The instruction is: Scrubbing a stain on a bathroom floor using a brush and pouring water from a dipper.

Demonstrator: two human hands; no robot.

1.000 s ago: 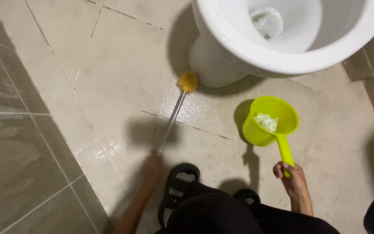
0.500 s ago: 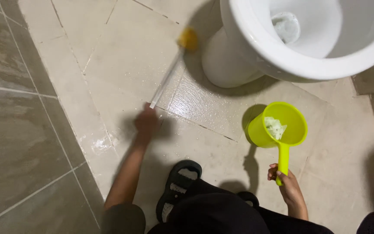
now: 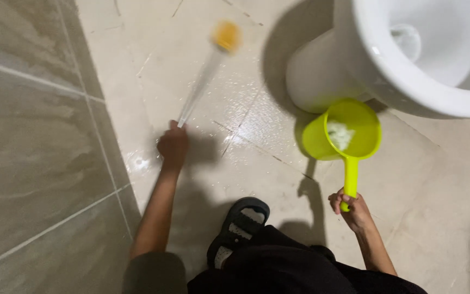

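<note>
Left hand [image 3: 173,146] gripping blurred brush [image 3: 205,73], perhaps touching floor [image 3: 137,43]

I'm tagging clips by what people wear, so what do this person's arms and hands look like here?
Both hands are bare: no gloves, rings, watch or bands show on the left hand or the right hand. The forearms are uncovered too. The left arm ends near the elbow in a dark sleeve at the lower edge. No sleeve shows on the right arm, which disappears behind dark clothing.

Left hand [image 3: 173,146] stretched forward, fingers clenched; right hand [image 3: 353,208] fisted near the body.
</note>
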